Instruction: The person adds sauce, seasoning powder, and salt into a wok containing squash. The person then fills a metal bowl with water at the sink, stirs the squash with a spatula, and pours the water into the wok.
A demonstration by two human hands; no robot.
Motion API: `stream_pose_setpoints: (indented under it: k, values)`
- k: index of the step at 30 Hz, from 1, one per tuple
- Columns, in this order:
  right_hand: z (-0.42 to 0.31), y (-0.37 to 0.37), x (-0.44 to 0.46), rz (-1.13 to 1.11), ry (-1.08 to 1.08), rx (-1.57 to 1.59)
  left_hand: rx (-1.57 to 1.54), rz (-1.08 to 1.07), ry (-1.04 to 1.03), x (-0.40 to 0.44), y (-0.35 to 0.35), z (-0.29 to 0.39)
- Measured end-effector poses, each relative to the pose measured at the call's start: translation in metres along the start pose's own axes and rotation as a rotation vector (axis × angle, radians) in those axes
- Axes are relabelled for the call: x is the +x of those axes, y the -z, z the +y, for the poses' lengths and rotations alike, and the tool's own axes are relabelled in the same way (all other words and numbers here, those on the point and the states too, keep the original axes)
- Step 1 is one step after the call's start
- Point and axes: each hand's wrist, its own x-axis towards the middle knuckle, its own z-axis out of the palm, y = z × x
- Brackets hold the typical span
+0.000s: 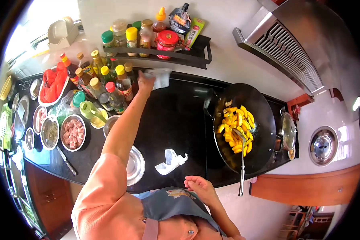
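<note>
My left hand (147,83) reaches to the back of the black counter, beside the sauce bottles. Its fingers are closed on a white paper towel (161,78), which lies against the counter's back edge under the wall. Low in front of my apron, my right hand (203,189) holds nothing, its fingers loosely bent and a little apart. A crumpled white tissue (171,162) lies on the counter near it. To the right, a black wok (264,124) holds yellow cut pieces (238,120). A metal spatula (242,168) rests in the wok, its handle over the near rim.
Several sauce bottles (124,86) crowd the back left under a spice rack (160,56). Further left are a bowl of raw meat (73,133), a knife (68,161) and a red bag (53,85). A metal plate (136,166) sits under my left arm. A range hood (284,48) hangs upper right.
</note>
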Motion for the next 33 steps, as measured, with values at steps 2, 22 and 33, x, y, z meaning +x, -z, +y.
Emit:
stream_pose_setpoints:
  k: [2, 22, 33]
  values:
    - [-0.025, -0.002, -0.025, 0.075, 0.215, -0.300, 0.049, 0.112, 0.123, 0.004, -0.024, -0.014]
    - [-0.047, 0.191, -0.029, 0.948, 0.361, -1.651, -0.201, -0.646, -0.005, -0.267, 0.112, 0.123]
    - [-0.125, 0.247, -0.120, 0.812, 0.037, -1.830, -0.276, -0.263, 0.025, -0.325, 0.216, 0.149]
